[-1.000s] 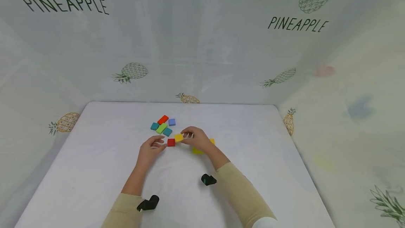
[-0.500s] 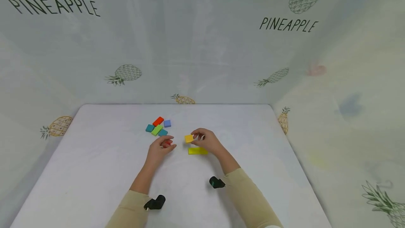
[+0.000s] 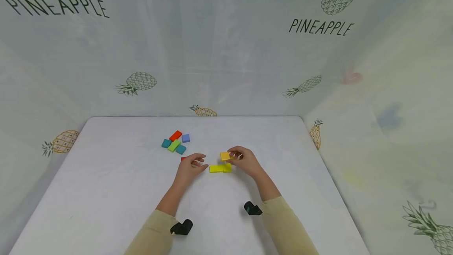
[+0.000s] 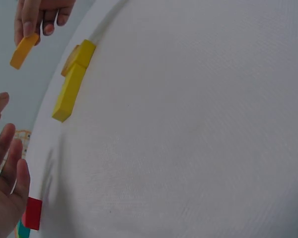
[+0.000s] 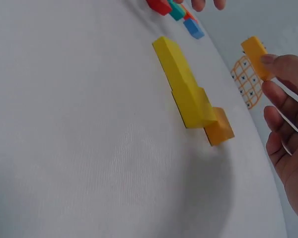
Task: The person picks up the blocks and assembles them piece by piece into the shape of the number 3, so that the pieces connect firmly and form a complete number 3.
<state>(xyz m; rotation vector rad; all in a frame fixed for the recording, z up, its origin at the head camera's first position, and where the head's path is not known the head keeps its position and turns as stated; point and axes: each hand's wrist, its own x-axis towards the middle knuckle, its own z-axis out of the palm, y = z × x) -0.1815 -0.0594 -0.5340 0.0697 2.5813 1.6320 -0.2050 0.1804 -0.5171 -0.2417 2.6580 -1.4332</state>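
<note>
Between thumb and fingertips, my right hand (image 3: pixel 246 162) pinches an orange-yellow block (image 3: pixel 225 156), raised above the table. Just below it lie a longer yellow block (image 3: pixel 216 169) and a shorter yellow block (image 3: pixel 227 167), end to end. In the right wrist view an orange block (image 5: pixel 219 127) sits against the far end of this pair. My left hand (image 3: pixel 191 167) holds nothing; its fingers are loosely bent and apart, just left of the yellow blocks. A red block (image 4: pixel 33 213) shows beside that hand in the left wrist view, mostly hidden in the head view.
Farther back on the white table (image 3: pixel 116 176) is a cluster: a red-orange block (image 3: pixel 175 135), a blue block (image 3: pixel 185 138), a green block (image 3: pixel 174 145) and two teal blocks, one (image 3: pixel 166 143) on the left and one (image 3: pixel 181 149) nearer. Pineapple-printed cloth (image 3: pixel 212 50) hangs behind.
My right hand has carried the orange-yellow block rightward, away from the red block and over the yellow ones. My left hand has moved right, past the red block, toward the yellow blocks.
</note>
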